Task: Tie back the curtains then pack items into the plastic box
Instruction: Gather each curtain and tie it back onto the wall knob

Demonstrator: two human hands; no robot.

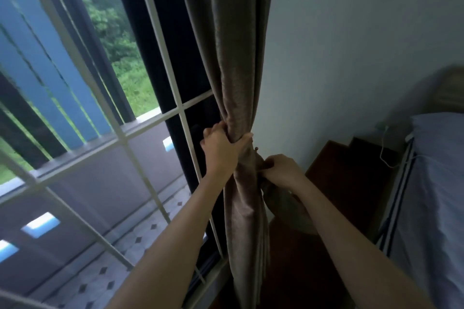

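Two hands are working on the curtain [238,70] hanging bunched between window [100,98] and wall [351,45]: the left hand [221,148] is gripping the bunch, the right hand [282,170] is pinching the tieback [278,198] just below.

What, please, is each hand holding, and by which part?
The left hand grips the gathered curtain at its bunched waist; right hand pinches the tie-back at its upper end.

Curtain [238,70] soft sheeny cloth, wall [351,45] matt paint
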